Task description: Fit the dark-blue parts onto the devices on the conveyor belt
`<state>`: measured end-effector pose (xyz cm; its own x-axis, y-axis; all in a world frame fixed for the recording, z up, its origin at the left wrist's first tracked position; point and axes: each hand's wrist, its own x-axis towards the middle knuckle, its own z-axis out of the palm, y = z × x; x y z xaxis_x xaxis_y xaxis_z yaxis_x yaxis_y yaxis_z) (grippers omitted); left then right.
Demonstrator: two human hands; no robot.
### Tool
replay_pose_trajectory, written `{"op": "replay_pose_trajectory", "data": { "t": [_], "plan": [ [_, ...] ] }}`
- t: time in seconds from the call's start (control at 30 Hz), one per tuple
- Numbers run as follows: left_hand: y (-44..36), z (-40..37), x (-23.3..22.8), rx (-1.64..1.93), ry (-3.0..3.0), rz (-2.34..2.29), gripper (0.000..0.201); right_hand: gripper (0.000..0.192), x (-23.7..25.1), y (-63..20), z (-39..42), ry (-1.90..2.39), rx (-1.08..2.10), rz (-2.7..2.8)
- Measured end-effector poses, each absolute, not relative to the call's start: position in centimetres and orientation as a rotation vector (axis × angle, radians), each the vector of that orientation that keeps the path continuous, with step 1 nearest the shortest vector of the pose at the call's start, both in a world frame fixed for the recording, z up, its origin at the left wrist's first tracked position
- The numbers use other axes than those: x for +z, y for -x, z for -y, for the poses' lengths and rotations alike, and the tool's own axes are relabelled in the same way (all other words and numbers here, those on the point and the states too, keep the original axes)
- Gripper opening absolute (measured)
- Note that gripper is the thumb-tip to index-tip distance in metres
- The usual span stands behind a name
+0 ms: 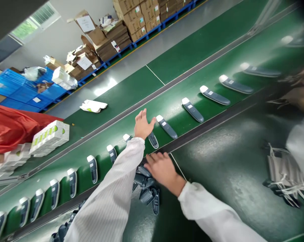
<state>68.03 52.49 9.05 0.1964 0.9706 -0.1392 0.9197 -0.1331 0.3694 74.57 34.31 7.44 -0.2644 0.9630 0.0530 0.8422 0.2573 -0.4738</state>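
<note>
Over the belt, my left hand [143, 125] is open with the thumb apart from the fingers. It covers the upper end of a dark grey handheld device [153, 140] whose open slot shows; I cannot tell whether it touches. My right hand [162, 167] is open, fingers loosely stretched, at the belt's near edge. Beside and below it lies a pile of small dark grey plastic parts [145, 181], partly hidden by that hand. Similar white-tipped devices lie spaced along the belt, among them one device [167, 127] just right of my left hand.
The green conveyor belt [172, 104] runs diagonally between metal rails. White boxes [51, 137] stand beside a person in red [18, 127] at left. A flat white carton [93, 106] lies beyond the belt. At right are a blurred co-worker's sleeve [300, 148] and bundled cables [285, 174].
</note>
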Motion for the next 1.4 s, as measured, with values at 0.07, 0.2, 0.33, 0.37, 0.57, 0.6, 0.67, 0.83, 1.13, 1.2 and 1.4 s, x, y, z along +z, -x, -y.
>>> {"op": "replay_pose_trajectory", "data": {
  "t": [0.07,0.2,0.33,0.37,0.57,0.6,0.67,0.83,1.13,1.2,1.4],
  "plan": [
    [-67.0,-52.1,9.0,0.061,-2.034,-1.794,0.07,0.03,7.7,-71.3,-32.8,1.635,0.57,2.272],
    [-66.5,-51.3,7.7,-0.055,-1.959,-1.734,0.068,0.032,6.8,-69.2,-31.8,1.716,0.526,2.283],
    [-67.1,-51.1,6.6,0.052,-1.978,-1.694,0.066,0.038,5.5,-72.1,-31.8,1.609,0.425,2.255],
    [-67.3,-51.1,6.4,0.066,-1.985,-1.691,0.066,0.038,5.2,-73.1,-32.1,1.588,0.417,2.207],
    [-68.8,-51.2,6.1,0.12,-1.982,-1.723,0.062,0.033,3.5,-78.3,-37.0,1.891,0.248,1.794],
    [-69.0,-51.3,6.0,0.127,-1.973,-1.731,0.062,0.032,3.2,-78.7,-37.8,1.917,0.217,1.804],
    [-69.5,-51.3,5.9,0.141,-1.96,-1.745,0.061,0.031,2.8,-79.1,-38.6,1.943,0.186,1.83],
    [-70.7,-51.4,5.6,0.162,-1.963,-1.737,0.059,0.033,2.3,-79.7,-38.3,1.981,0.162,1.805],
    [-73.0,-51.7,5.5,0.196,-1.943,-1.723,0.058,0.038,1.9,-82.9,-39.1,1.937,0.146,1.857],
    [-73.6,-51.7,5.4,0.198,-1.937,-1.731,0.059,0.038,1.9,-83.0,-39.2,2.0,0.154,1.895],
    [-75.2,-51.7,4.9,0.175,-2.001,-1.709,0.066,0.04,2.5,-83.7,-40.2,2.14,0.17,1.899]
  ]
}}
